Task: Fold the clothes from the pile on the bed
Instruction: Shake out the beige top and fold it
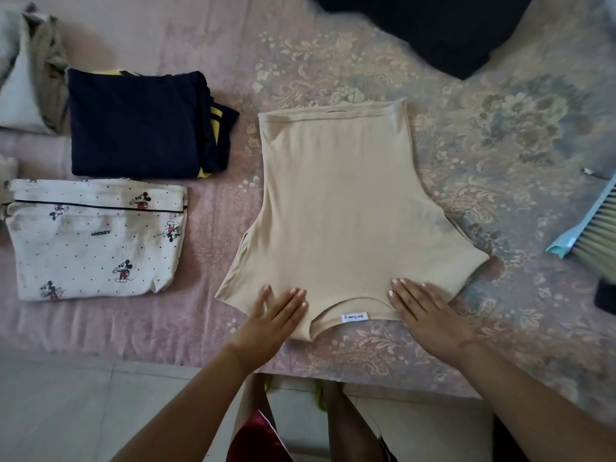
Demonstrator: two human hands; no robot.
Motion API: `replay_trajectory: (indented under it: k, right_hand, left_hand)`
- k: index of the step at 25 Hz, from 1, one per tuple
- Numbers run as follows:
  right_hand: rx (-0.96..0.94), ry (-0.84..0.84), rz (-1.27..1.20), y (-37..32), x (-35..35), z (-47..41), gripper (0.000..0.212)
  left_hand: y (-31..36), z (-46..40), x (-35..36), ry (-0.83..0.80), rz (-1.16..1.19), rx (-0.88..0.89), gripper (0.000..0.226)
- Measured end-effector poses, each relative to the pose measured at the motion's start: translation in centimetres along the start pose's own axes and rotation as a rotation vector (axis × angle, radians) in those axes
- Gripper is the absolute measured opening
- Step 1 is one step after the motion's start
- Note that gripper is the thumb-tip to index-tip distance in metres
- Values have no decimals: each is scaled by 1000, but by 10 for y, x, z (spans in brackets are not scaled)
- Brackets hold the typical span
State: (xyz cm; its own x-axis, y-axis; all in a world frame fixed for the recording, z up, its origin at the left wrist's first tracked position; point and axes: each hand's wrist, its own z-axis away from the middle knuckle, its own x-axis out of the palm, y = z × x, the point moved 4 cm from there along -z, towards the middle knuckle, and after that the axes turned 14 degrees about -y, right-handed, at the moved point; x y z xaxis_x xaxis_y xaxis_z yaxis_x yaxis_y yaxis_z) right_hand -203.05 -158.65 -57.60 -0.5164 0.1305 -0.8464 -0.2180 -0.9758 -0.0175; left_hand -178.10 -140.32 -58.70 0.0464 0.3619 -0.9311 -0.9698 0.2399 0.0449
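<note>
A beige sleeveless top (343, 208) lies spread flat on the bed, its neckline and white label toward me and its hem at the far side. My left hand (271, 323) rests flat on the near left shoulder of the top, fingers apart. On the near right shoulder, my right hand (430, 313) presses flat in the same way. Neither hand grips the cloth. A dark garment (430, 28) lies bunched at the far edge of the bed.
Folded clothes sit at the left: a navy piece with yellow stripes (140, 123) and a white cartoon-mouse print piece (93, 238). Grey and khaki clothes (30, 71) lie at the far left. A hand broom (590, 228) lies at the right. The floral bedsheet (500, 145) ends near me.
</note>
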Motion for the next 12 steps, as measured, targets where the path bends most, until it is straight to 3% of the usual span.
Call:
replay_trajectory:
  k: [2, 4, 7, 12]
  right_hand:
    - [3, -132, -43, 9, -2, 2, 104]
    - [54, -208, -91, 17, -3, 2, 114]
    - [89, -46, -92, 18, 2, 4, 80]
    - [145, 36, -206, 36, -10, 0, 67]
  left_hand:
    - [-6, -1, 1, 33, -5, -23, 57]
    - [-9, -2, 3, 89, -13, -68, 49]
    - [-4, -5, -1, 136, 28, -138, 42]
    - [-22, -4, -23, 181, 303, -113, 31]
